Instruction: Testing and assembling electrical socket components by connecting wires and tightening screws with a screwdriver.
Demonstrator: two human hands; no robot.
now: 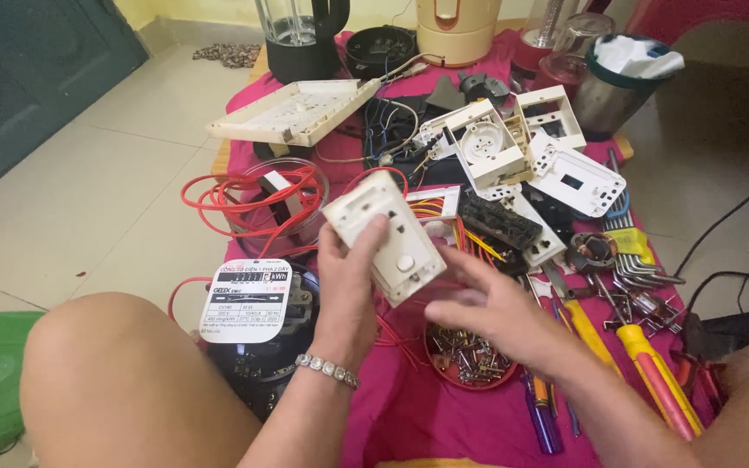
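The person sits on the floor over a pink cloth (409, 416) crowded with electrical parts. The left hand (346, 282) is raised above the cloth and grips a white socket plate (385, 234), thumb pressed on its face, the other fingers hidden behind it. The plate stands tilted, its upper end leaning away toward a coil of red wire (253, 204), its lower corner pointing down at the right hand (487, 312). That right hand hovers just below and beside the plate's lower edge, fingers loosely spread and a little blurred, holding nothing that I can see; whether a fingertip touches the plate I cannot tell.

Under the right hand sits a small red dish of screws (470, 360). To the left of the left wrist, which wears a beaded bracelet (327, 370), lies a round black electricity meter (257, 329) with a white label on top. To the right, a yellow-handled screwdriver (652, 364) lies on the cloth near a set of hex keys (639, 269). Farther back are more white switch frames (513, 147) and a flat white panel (292, 111).
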